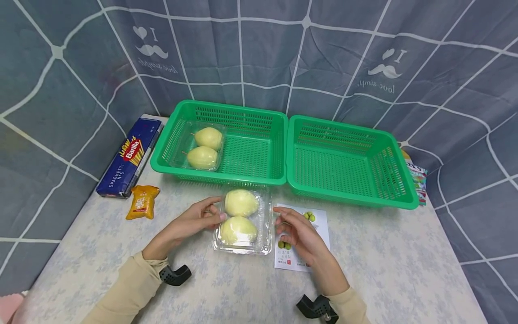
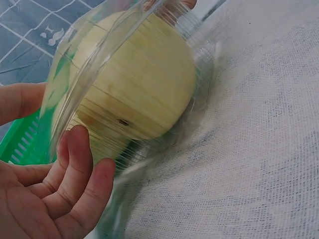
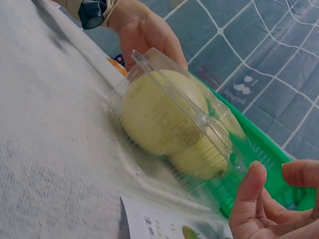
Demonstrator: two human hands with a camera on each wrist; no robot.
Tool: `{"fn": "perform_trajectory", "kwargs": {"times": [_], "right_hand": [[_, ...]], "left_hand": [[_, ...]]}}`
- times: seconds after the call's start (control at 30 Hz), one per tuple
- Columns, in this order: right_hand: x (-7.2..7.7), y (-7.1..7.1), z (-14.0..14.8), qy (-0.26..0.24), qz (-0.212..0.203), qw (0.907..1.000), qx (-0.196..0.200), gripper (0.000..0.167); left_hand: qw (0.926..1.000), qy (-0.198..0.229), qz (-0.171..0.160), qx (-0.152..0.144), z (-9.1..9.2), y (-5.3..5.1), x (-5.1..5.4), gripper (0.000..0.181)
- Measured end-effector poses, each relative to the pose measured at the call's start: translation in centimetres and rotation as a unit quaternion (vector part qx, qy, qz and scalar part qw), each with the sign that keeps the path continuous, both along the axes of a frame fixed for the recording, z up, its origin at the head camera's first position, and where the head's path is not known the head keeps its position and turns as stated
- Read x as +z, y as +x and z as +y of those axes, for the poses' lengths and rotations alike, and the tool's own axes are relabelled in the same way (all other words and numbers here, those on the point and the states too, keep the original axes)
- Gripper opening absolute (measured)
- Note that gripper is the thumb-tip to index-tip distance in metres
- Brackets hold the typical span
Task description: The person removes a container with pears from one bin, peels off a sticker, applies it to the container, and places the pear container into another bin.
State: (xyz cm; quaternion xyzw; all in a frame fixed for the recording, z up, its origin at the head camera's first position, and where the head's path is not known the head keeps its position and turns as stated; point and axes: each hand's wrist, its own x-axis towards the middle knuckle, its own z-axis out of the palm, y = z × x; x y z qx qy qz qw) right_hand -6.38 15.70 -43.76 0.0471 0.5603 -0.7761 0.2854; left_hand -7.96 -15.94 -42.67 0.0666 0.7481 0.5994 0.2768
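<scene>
A clear plastic clamshell box [image 1: 265, 225] with two yellow-green pears [image 1: 238, 230] inside rests on the table, its lid down. My left hand [image 1: 199, 217] is at the box's left side, its thumb and fingertips touching the edge, fingers loosely bent. On the right, my right hand [image 1: 300, 234] hovers beside the box with fingers relaxed and apart, over a printed sheet [image 1: 319, 225] with pear pictures. In the right wrist view, the right fingertips [image 3: 254, 174] are close to the box's rim; whether they touch it I cannot tell.
Two green baskets stand behind; the left basket [image 1: 251, 150] holds another clear box with two pears [image 1: 202, 157]. A blue spaghetti box [image 1: 131, 157] and an orange packet [image 1: 142, 202] lie left. A colourful packet [image 1: 418, 180] is partly hidden behind the right basket [image 1: 332, 166].
</scene>
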Motion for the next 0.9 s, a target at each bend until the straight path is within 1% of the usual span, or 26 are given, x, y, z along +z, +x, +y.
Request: {"fn": "perform_trajectory", "kwargs": {"times": [0.1, 0.2, 0.3, 0.37, 0.43, 0.5, 0.57, 0.67, 0.77, 0.83, 0.9], "right_hand": [[0.1, 0.0, 0.3, 0.011, 0.004, 0.9999, -0.006, 0.027], [0.4, 0.0, 0.6, 0.038, 0.015, 0.999, -0.019, 0.028], [0.6, 0.0, 0.8, 0.095, 0.033, 0.9938, -0.048, 0.032], [0.7, 0.0, 0.8, 0.15, 0.057, 0.9848, -0.068, 0.033], [0.7, 0.1, 0.9, 0.2, 0.086, 0.9723, -0.085, 0.031], [0.8, 0.1, 1.0, 0.245, 0.125, 0.9558, -0.103, 0.03], [0.6, 0.2, 1.1, 0.283, 0.166, 0.9369, -0.121, 0.027], [0.4, 0.3, 1.3, 0.337, 0.223, 0.9044, -0.138, 0.022], [0.2, 0.2, 1.4, 0.385, 0.268, 0.8746, -0.125, 0.021], [0.2, 0.2, 1.4, 0.413, 0.29, 0.8572, -0.103, 0.024], [0.1, 0.1, 1.4, 0.435, 0.309, 0.8423, -0.074, 0.031]], "left_hand": [[1.0, -0.002, -0.001, -0.002, 0.0, 0.0, 0.0, 0.077], [1.0, -0.008, 0.001, -0.003, 0.0, 0.0, 0.0, 0.076], [0.9999, -0.013, 0.002, -0.003, 0.0, 0.0, 0.0, 0.075], [0.9999, -0.014, 0.003, -0.004, 0.0, 0.0, 0.1, 0.075], [0.9999, -0.014, 0.003, -0.005, 0.0, -0.1, 0.1, 0.075], [0.9999, -0.014, 0.003, -0.005, 0.0, -0.1, 0.1, 0.075], [0.9999, -0.013, 0.003, -0.004, 0.0, -0.1, 0.1, 0.075], [0.9999, -0.012, 0.002, -0.003, 0.0, 0.0, 0.2, 0.074], [0.9999, -0.011, 0.001, -0.002, 0.0, 0.0, 0.1, 0.073], [1.0, -0.009, 0.002, -0.004, 0.0, 0.0, 0.1, 0.073], [1.0, -0.008, 0.002, -0.004, 0.0, 0.0, 0.0, 0.073]]}}
